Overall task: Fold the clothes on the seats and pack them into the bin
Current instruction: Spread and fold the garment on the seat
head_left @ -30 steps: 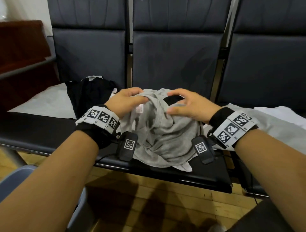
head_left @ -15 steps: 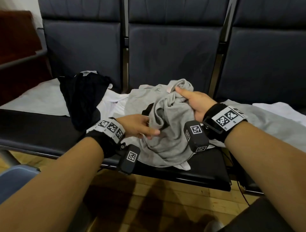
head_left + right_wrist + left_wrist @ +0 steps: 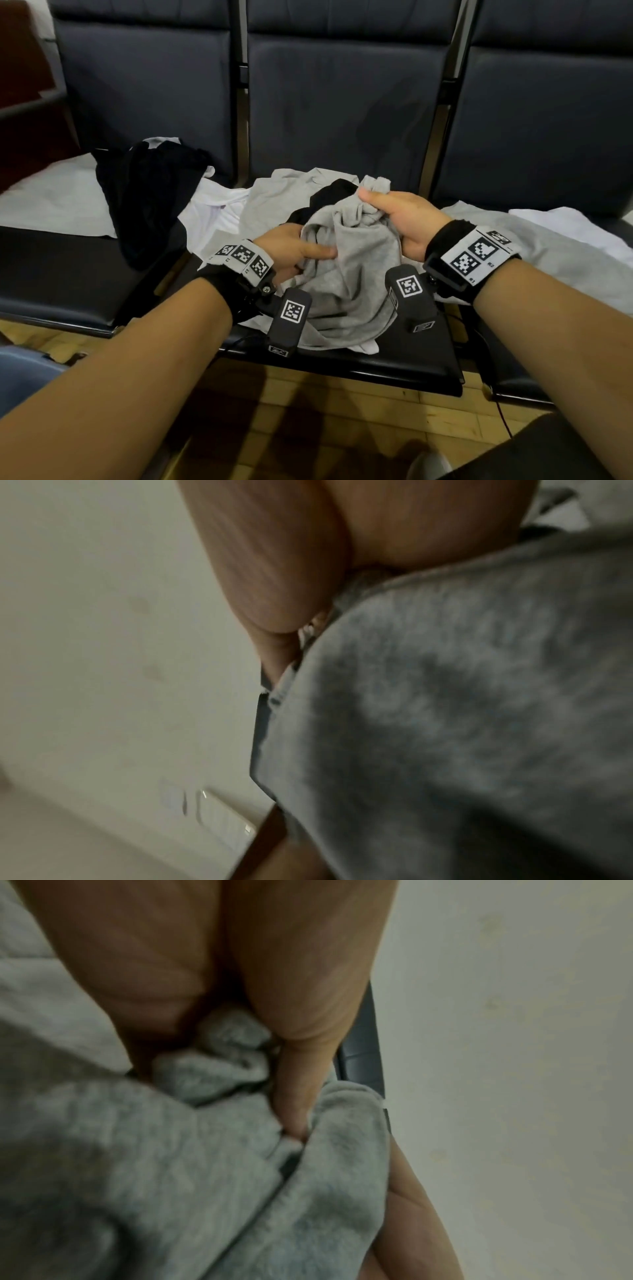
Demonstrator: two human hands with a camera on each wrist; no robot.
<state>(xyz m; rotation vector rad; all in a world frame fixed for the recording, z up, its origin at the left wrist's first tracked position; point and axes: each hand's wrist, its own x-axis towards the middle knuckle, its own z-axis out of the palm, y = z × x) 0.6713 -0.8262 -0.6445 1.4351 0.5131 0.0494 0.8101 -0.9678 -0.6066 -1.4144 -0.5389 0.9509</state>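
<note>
A crumpled grey garment [image 3: 352, 274] lies bunched on the middle black seat [image 3: 394, 363]. My right hand [image 3: 387, 212] grips its upper end in a fist and holds it lifted. My left hand [image 3: 301, 250] holds the cloth lower down on its left side, thumb laid across the fabric. In the left wrist view my fingers [image 3: 298, 1085] pinch folds of the grey garment [image 3: 171, 1177]. The right wrist view shows the grey garment [image 3: 462, 723] filling the frame under my gripping fingers [image 3: 274, 615]. No bin is clearly in view.
A black garment [image 3: 147, 202] lies heaped on the left seat over white cloth [image 3: 54, 202]. More white cloth [image 3: 212, 209] and a lighter grey piece [image 3: 274, 195] lie behind the held one. Grey and white cloth [image 3: 561, 246] cover the right seat. Wooden floor [image 3: 308, 428] lies below.
Both hands were resting on top of the grey heap. The right hand has since grabbed its upper end and raised it, while the left moved down and took hold of the left side.
</note>
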